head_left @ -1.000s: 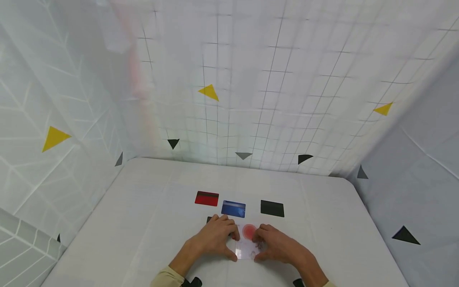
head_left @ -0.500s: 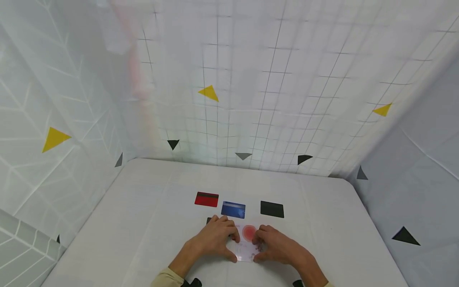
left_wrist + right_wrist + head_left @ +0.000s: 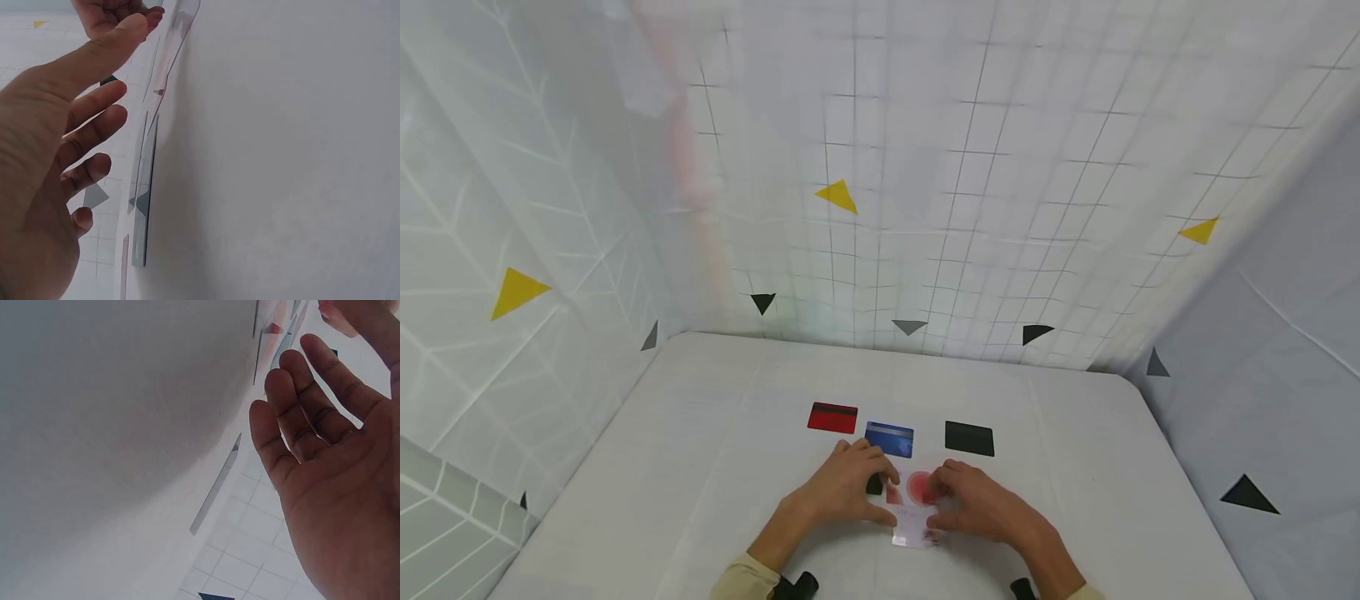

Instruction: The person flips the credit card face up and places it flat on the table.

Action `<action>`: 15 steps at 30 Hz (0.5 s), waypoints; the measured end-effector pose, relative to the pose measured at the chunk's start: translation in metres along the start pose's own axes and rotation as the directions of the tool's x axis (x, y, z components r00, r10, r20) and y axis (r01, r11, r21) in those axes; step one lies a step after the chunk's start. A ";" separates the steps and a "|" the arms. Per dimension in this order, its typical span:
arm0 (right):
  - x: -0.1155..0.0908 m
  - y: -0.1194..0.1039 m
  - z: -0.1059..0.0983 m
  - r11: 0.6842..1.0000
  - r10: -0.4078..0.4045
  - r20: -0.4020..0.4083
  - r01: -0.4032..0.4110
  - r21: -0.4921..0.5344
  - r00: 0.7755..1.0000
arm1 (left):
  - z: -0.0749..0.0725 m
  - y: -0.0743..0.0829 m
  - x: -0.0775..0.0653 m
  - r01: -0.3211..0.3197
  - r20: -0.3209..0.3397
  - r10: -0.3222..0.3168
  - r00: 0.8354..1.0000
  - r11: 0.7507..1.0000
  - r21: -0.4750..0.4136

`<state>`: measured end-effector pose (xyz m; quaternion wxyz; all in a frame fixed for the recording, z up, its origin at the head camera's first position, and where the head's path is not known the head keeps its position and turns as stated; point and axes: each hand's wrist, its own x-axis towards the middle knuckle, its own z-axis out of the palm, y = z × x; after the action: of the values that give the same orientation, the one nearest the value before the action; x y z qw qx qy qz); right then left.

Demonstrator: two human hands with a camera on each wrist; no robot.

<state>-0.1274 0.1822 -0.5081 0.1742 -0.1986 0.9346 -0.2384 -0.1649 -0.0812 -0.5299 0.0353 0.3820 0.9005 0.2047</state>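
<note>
On the white bench (image 3: pixel 1090 467), the left hand (image 3: pixel 848 483) and right hand (image 3: pixel 977 500) stand apart, fingers relaxed and gripping nothing, flanking the pale cards (image 3: pixel 913 529), presumably to steady both sides, while the blue card (image 3: pixel 889 440) just beyond the hands is apparently set aside.

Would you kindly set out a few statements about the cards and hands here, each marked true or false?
1. In the head view, the red card lies left of the blue card. True.
2. The left hand partly hides a dark card. True.
3. The blue card is farthest right. False: a second dark card is.
4. Both hands touch the red card. False: the right hand is at the pale card with a reddish circle.
</note>
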 end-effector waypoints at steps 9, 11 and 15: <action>0.010 0.004 -0.006 0.999 -0.010 -0.102 0.015 0.052 0.995 | -0.007 -0.010 0.000 0.060 -0.067 -0.060 0.996 0.998 -0.008; 0.011 0.004 -0.007 0.998 -0.011 -0.115 0.017 0.052 0.993 | -0.006 -0.013 0.001 0.064 -0.087 -0.064 0.994 0.998 -0.010; 0.013 0.005 -0.010 0.997 -0.027 -0.142 0.036 0.063 0.989 | -0.005 -0.017 0.003 0.086 -0.112 -0.088 0.990 0.996 -0.019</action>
<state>-0.1444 0.1839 -0.5052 0.1101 -0.1901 0.9330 -0.2852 -0.1798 -0.0918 -0.5320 -0.0038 0.3300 0.9154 0.2306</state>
